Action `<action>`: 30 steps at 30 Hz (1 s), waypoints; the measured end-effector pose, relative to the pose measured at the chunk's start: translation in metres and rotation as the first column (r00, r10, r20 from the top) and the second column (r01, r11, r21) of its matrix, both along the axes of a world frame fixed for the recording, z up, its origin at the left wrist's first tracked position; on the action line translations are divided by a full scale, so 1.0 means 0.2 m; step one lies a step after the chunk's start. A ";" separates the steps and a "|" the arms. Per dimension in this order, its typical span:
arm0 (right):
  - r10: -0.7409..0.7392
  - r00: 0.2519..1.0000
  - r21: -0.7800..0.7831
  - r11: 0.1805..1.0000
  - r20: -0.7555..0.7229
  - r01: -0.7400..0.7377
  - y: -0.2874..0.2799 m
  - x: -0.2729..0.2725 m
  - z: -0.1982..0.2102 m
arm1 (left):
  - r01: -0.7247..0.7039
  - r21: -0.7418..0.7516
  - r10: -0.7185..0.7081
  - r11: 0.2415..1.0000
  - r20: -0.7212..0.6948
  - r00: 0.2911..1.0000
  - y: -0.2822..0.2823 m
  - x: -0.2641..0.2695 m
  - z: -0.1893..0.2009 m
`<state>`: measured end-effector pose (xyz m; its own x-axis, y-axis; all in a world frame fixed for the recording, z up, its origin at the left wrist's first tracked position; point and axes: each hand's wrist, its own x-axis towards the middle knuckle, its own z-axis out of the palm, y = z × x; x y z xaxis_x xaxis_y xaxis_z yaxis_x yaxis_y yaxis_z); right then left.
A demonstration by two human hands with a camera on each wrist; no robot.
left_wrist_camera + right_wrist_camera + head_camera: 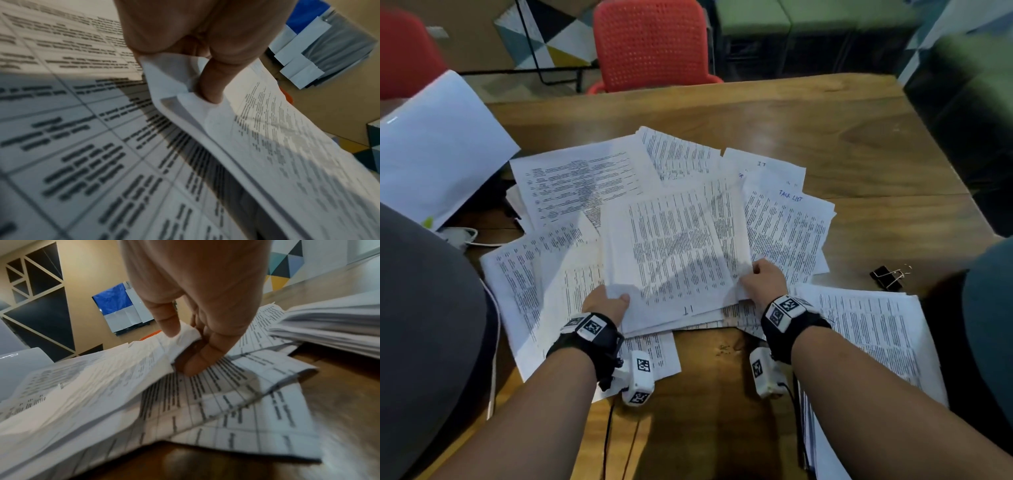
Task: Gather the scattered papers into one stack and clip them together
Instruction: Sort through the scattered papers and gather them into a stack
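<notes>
Printed sheets lie fanned across the wooden table (842, 130). In the middle, a partial stack of papers (674, 253) is held at its near edge by both hands. My left hand (607, 303) pinches the stack's left corner, thumb on top; the left wrist view shows the thumb (211, 81) pressing the corner of the stack (267, 138). My right hand (762, 279) grips the right side, and its fingers (197, 360) curl under the sheets (92, 386) in the right wrist view. A black binder clip (888, 277) lies on the table to the right, apart from both hands.
More loose sheets (534, 274) lie left, behind and right of the stack, with a thicker pile (866, 335) at the near right. A white folder (438, 144) rests at the far left. Red chairs (654, 44) stand behind the table.
</notes>
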<state>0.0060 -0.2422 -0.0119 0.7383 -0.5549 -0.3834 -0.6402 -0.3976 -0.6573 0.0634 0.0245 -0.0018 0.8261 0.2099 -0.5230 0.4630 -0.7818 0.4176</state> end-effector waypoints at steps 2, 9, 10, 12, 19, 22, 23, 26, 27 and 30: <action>-0.017 1.000 0.041 0.999 0.007 0.017 0.01 0.01 0.03 | 0.023 -0.026 -0.023 0.999 -0.018 1.000 -0.01 -0.03 -0.02; -0.097 0.983 -0.125 0.985 0.159 0.117 -0.03 0.04 0.14 | -0.068 -0.132 0.091 0.989 0.180 0.979 0.02 -0.03 0.00; -0.144 0.969 -0.115 0.979 0.203 0.169 -0.06 0.03 0.16 | -0.104 -0.149 0.135 0.983 0.212 0.968 0.04 -0.02 0.01; -0.209 0.944 -0.097 0.966 0.254 0.240 -0.13 0.00 0.20 | -0.203 -0.201 0.252 0.958 0.264 0.931 0.10 0.00 0.03; -0.273 0.907 -0.133 0.935 0.322 0.329 -0.23 -0.05 0.36 | -0.301 -0.139 0.328 0.943 0.253 0.910 0.26 -0.02 0.09; -0.239 0.927 -0.054 0.963 0.288 0.265 -0.16 -0.07 0.37 | -0.252 -0.178 0.286 0.951 0.197 0.938 0.19 -0.09 0.09; -0.217 0.939 -0.022 0.973 0.266 0.231 -0.12 -0.07 0.35 | -0.235 -0.191 0.269 0.953 0.171 0.948 0.15 -0.10 0.07; -0.064 0.985 -0.062 0.995 0.158 0.075 0.00 -0.11 0.26 | -0.139 -0.217 0.158 0.966 0.071 0.985 0.06 -0.14 0.03; -0.029 0.990 -0.062 0.997 0.139 0.038 0.03 -0.12 0.22 | -0.133 -0.215 0.145 0.968 0.042 0.989 0.03 -0.16 0.02; 0.067 0.992 -0.040 0.997 0.105 -0.063 0.13 -0.16 0.12 | -0.150 -0.237 0.156 0.960 0.006 0.988 -0.02 -0.21 0.02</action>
<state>-0.0267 -0.2165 0.0121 0.8086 -0.5167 -0.2814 -0.5397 -0.4607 -0.7046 0.0207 0.0212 0.0019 0.8068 0.2085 -0.5528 0.5570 -0.5804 0.5940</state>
